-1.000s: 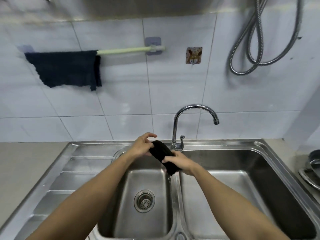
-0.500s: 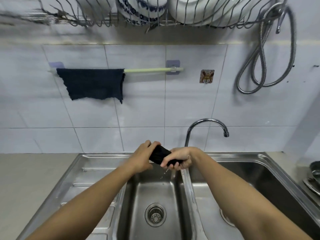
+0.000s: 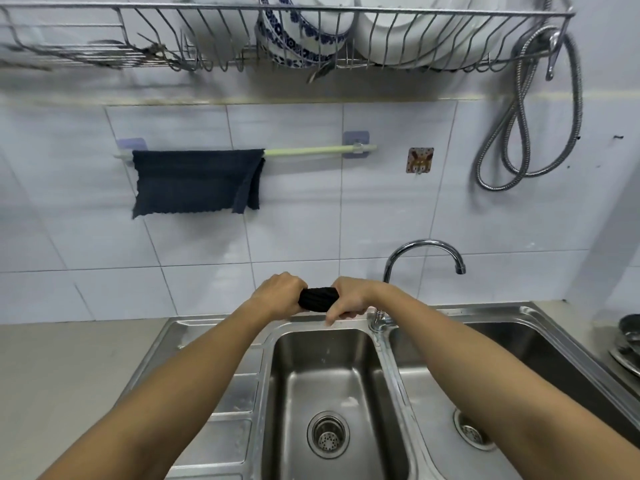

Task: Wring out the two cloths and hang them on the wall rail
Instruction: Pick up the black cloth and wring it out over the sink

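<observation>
A black cloth [image 3: 318,299], twisted into a tight roll, is held level above the back rim of the left sink basin [image 3: 332,372]. My left hand [image 3: 282,294] grips its left end and my right hand [image 3: 349,297] grips its right end, so only the middle of the roll shows. A dark blue cloth [image 3: 194,181] hangs spread over the left part of the pale green wall rail [image 3: 311,150]. The right stretch of the rail is bare.
A curved chrome tap [image 3: 422,254] stands just right of my hands, between the two basins. Overhead a wire dish rack [image 3: 277,39] holds bowls and plates. A metal hose [image 3: 530,126] hangs on the right wall. Dishes [image 3: 628,344] sit at the far right edge.
Both hands have lifted the black cloth from over the basin towards the wall and turned it level. My view has tilted upward, bringing the dish rack into sight.
</observation>
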